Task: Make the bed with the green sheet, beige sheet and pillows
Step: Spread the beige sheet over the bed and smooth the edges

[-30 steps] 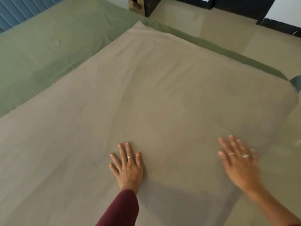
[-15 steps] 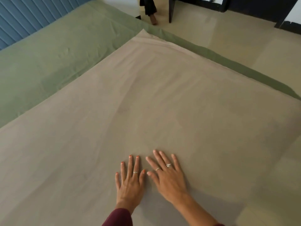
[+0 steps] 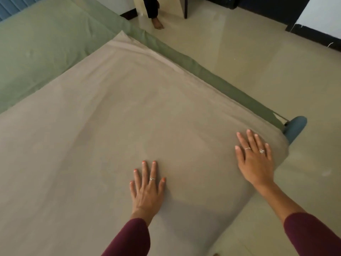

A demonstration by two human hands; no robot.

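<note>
A beige sheet (image 3: 114, 130) lies spread over most of the bed, on top of a green sheet (image 3: 42, 50) that shows at the far left and along the right edge. My left hand (image 3: 147, 187) rests flat on the beige sheet near the bed's front, fingers straight. My right hand (image 3: 255, 156) presses flat on the beige sheet close to the bed's right corner, fingers spread. Neither hand holds anything. No pillows are in view.
A blue bed-frame corner (image 3: 295, 128) sticks out past the sheet at the right. Beige tiled floor (image 3: 258, 58) lies to the right. Another person's bare foot (image 3: 157, 24) stands on the floor at the top, beside dark furniture (image 3: 185, 8).
My right hand has swept from beside my left hand out to the right corner of the bed. My left hand stayed flat in about the same place.
</note>
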